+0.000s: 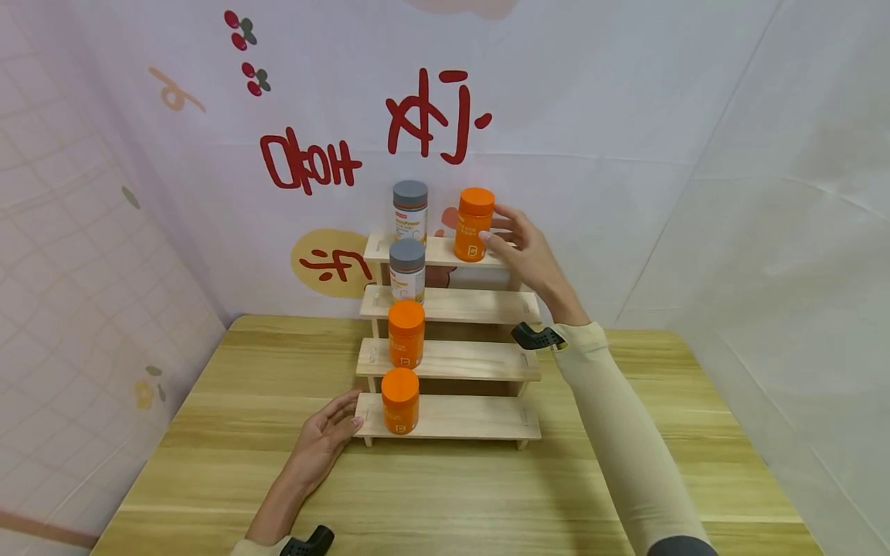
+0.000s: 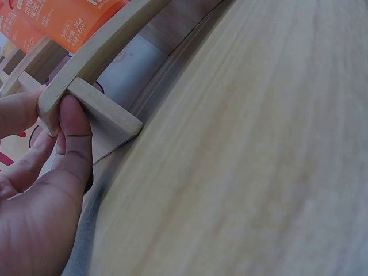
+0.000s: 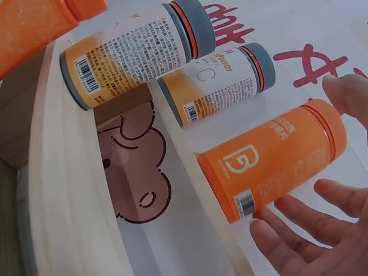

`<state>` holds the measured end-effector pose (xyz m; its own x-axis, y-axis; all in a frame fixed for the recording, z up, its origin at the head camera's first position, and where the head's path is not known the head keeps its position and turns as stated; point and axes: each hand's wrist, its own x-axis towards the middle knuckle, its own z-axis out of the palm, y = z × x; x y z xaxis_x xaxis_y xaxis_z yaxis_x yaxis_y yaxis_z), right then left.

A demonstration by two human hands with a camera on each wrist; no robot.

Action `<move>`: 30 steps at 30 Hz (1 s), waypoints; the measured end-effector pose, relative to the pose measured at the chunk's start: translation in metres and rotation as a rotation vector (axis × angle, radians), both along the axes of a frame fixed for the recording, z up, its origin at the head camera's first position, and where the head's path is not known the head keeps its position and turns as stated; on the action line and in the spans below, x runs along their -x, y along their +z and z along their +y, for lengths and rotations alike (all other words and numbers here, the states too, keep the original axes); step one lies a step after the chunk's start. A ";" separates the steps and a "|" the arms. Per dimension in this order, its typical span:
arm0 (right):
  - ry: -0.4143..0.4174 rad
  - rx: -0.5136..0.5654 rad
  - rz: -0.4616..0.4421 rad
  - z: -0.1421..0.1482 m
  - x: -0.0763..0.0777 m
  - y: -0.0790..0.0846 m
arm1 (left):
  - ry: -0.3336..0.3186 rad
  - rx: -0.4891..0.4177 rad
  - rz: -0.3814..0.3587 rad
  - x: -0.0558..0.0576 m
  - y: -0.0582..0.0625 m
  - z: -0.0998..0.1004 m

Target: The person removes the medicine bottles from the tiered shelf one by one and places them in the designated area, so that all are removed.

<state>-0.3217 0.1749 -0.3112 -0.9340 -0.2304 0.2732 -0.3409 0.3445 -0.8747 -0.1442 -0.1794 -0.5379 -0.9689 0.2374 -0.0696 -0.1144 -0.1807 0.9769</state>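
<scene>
A four-step wooden display rack (image 1: 480, 418) stands on the table. At the left end of its lowest step, my left hand (image 1: 325, 442) pinches the board edge between thumb and fingers (image 2: 76, 129). On the top step stands an orange supplement bottle (image 1: 474, 225), upright, toward the right. My right hand (image 1: 524, 251) is spread around that bottle's right side; in the right wrist view the fingers (image 3: 322, 221) lie loosely beside it and the thumb is near the cap. To its left stands a grey-capped white bottle (image 1: 410, 212).
Down the left side of the rack, one per step, stand another grey-capped bottle (image 1: 407, 272), an orange bottle (image 1: 406, 333) and a second orange bottle (image 1: 400, 400). A printed white cloth backdrop (image 1: 591, 116) hangs close behind the rack. The wood-grain table (image 1: 445, 502) extends in front.
</scene>
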 end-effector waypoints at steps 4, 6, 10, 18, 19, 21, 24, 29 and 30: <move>-0.025 -0.016 -0.022 -0.009 0.006 0.002 | 0.002 -0.002 0.000 -0.001 0.000 0.000; -0.036 -0.014 -0.027 -0.012 0.009 0.001 | 0.005 -0.004 -0.006 -0.001 0.000 0.000; -0.060 -0.011 -0.028 -0.017 0.015 -0.002 | 0.016 -0.008 -0.019 -0.002 0.001 0.001; -0.099 -0.016 -0.002 -0.027 0.020 -0.005 | 0.010 -0.013 -0.003 -0.001 0.000 0.000; -0.103 -0.014 0.000 -0.027 0.020 -0.006 | 0.009 -0.015 -0.002 -0.001 -0.001 -0.001; -0.108 -0.005 0.008 -0.027 0.019 -0.006 | 0.005 -0.020 0.001 -0.001 -0.001 -0.001; -0.111 -0.004 0.024 -0.027 0.019 -0.008 | -0.001 -0.026 0.008 -0.001 -0.001 -0.001; -0.104 0.003 0.049 -0.028 0.016 -0.008 | 0.000 -0.020 0.013 -0.001 0.000 -0.002; -0.102 0.005 0.056 -0.028 0.014 -0.008 | 0.004 -0.018 0.011 -0.001 0.000 -0.002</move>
<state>-0.3362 0.1466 -0.3189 -0.9357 -0.1336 0.3265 -0.3527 0.3753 -0.8572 -0.1432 -0.1813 -0.5378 -0.9705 0.2348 -0.0545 -0.1027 -0.1982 0.9748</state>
